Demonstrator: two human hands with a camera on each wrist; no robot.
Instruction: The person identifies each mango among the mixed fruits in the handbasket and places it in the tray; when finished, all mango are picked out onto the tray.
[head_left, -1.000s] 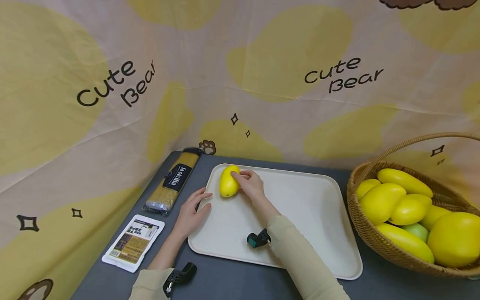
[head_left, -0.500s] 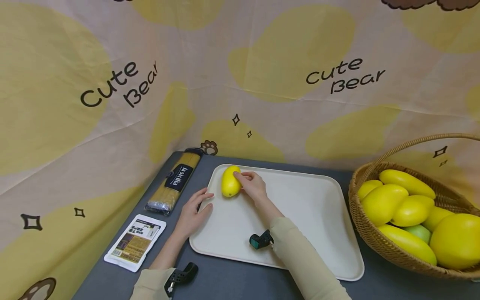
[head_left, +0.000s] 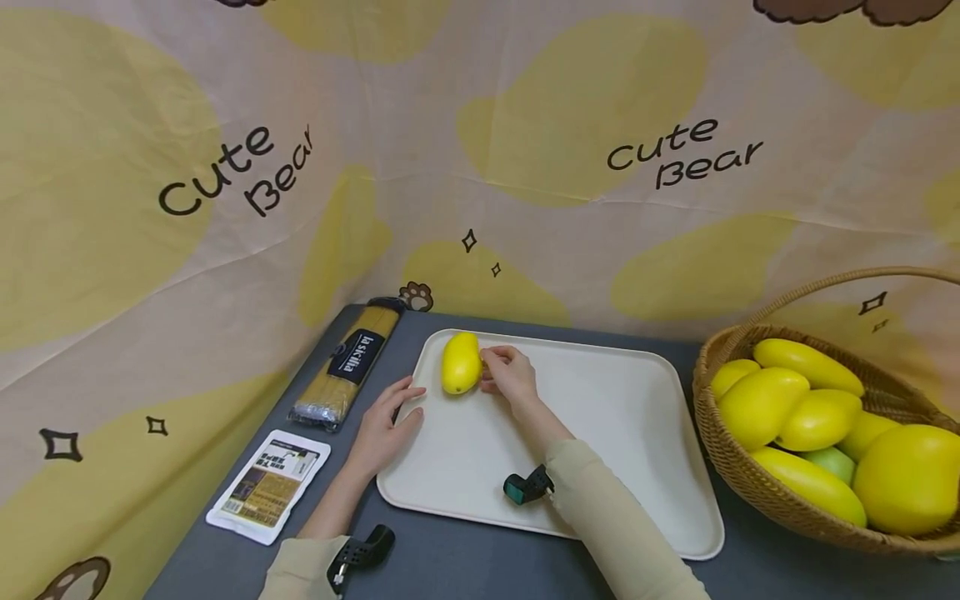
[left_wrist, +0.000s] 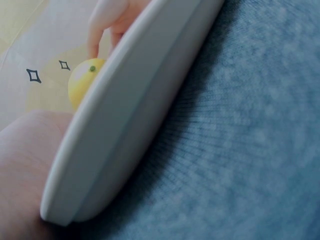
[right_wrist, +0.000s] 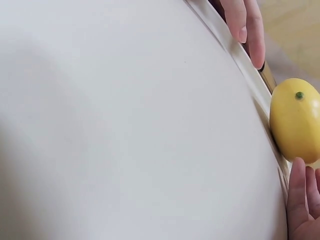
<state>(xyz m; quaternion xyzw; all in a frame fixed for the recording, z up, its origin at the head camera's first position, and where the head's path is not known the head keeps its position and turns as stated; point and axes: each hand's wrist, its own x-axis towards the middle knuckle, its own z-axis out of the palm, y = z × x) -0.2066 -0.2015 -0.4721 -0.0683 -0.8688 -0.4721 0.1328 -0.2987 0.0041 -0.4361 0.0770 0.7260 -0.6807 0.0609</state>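
A yellow mango (head_left: 461,363) lies lengthwise near the far left corner of a cream tray (head_left: 600,433). Just right of it is my right hand (head_left: 512,379), thumb and fingers loosely bent by its side with nothing gripped. The right wrist view shows a fingertip right at the mango's (right_wrist: 296,120) lower end. My left hand (head_left: 386,425) rests spread at the tray's left rim, thumb over the edge. From the left wrist, the tray's raised side (left_wrist: 135,100) hides most of the mango (left_wrist: 82,82) and the left fingers.
A pack of spaghetti (head_left: 348,362) and a white food pouch (head_left: 268,486) lie left of the tray on the grey table (head_left: 450,558). At the right stands a wicker basket (head_left: 738,471) with a tall handle, filled with several yellow fruits and a green one. Printed cloth hangs behind.
My right thumb has come off the mango's upper side, and the hand has shifted slightly right. The mango stays in place on the tray, and my left hand keeps still.
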